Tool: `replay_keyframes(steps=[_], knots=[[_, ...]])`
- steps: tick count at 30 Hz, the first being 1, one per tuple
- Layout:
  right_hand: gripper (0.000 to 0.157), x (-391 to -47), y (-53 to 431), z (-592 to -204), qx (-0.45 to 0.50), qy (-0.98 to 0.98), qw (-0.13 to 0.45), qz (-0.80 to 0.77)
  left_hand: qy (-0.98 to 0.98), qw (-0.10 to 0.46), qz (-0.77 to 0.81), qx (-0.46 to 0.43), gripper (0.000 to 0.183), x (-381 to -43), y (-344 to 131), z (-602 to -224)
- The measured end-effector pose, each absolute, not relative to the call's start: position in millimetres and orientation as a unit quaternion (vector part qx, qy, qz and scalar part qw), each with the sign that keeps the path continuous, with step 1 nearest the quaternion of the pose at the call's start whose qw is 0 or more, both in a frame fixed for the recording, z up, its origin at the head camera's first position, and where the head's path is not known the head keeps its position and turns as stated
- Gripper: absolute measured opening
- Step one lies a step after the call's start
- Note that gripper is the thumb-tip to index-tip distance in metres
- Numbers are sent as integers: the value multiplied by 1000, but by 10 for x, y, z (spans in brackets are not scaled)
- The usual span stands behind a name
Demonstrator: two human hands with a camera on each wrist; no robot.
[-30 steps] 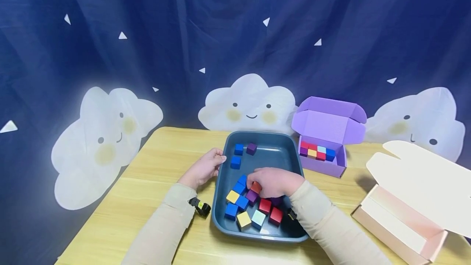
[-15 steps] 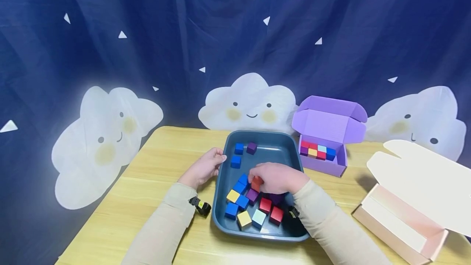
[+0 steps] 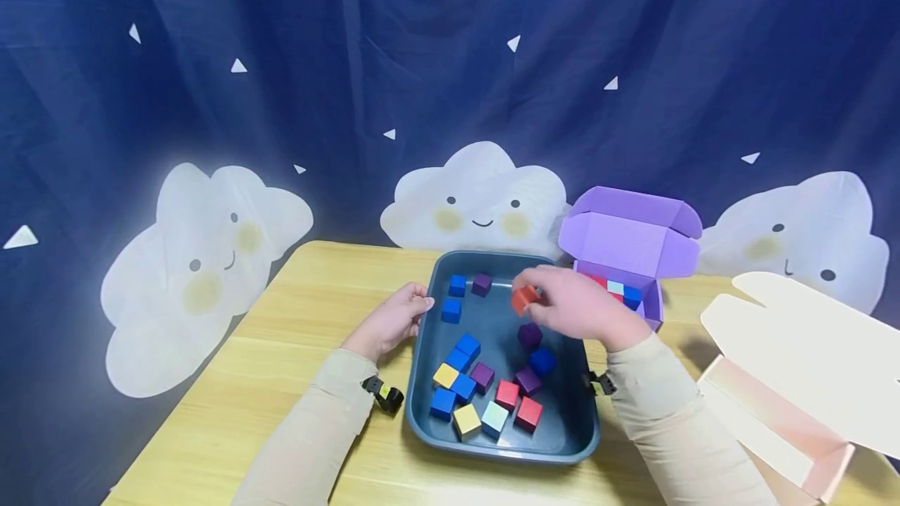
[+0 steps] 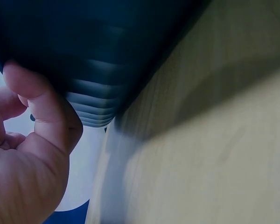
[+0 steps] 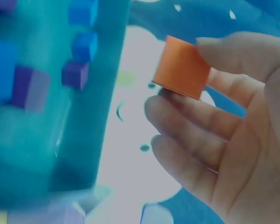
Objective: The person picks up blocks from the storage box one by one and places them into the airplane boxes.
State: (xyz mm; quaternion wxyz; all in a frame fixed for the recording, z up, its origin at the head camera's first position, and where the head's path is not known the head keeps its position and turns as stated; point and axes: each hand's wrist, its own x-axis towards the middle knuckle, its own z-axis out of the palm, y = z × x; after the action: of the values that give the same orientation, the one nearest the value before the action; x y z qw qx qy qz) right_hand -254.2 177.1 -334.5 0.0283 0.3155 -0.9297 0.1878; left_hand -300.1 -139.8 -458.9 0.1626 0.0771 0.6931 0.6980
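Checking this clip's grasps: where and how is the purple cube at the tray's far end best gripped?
Probably pinch the purple cube across its near and far sides, from above right: its visible faces are flat, bare tray floor shows on that side, while a blue cube sits close on its left.

Bare hands (image 3: 391, 322) framed by long cream sleeves (image 3: 309, 428), small black cameras (image 3: 391, 401) strapped at both wrists, marked in yellow

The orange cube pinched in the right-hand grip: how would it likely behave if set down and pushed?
The orange cube is probably stiff: its edges look straight in the right-hand grip. Set down, it would likely slide rather than roll, given its flat faces, and its blocky shape should resist tipping.
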Motion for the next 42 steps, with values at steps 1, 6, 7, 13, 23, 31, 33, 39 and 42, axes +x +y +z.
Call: replay_keyframes(steps=[1,6,7,13,23,31,33,39,42], knots=[[26,-2558,1826,-3330,309,-930,45,195,694,163,698,76,13,-3002,-1401,-4588],[29,-2654,2130,-3379,236,-933,122,244,695,161,696,79,15,-2997,-1412,-4591],[31,-2674,2189,-3410,218,-932,135,255,696,160,696,80,15,-2995,-1410,-4592],[38,-2783,2495,-3725,105,-927,184,310,698,160,693,79,16,-2959,-1388,-4577],[40,-2985,2675,-4217,30,-957,96,271,696,162,695,81,15,-2958,-1389,-4577],[35,-3002,2605,-4242,52,-958,79,270,698,169,691,81,16,-2972,-1397,-4550],[34,-2996,2606,-4242,60,-957,80,272,698,169,691,82,16,-2972,-1396,-4553],[35,-2999,2601,-4229,68,-956,63,277,697,169,692,81,15,-2958,-1386,-4542],[34,-3009,2587,-4238,66,-959,61,270,698,167,692,82,15,-2954,-1388,-4534]])
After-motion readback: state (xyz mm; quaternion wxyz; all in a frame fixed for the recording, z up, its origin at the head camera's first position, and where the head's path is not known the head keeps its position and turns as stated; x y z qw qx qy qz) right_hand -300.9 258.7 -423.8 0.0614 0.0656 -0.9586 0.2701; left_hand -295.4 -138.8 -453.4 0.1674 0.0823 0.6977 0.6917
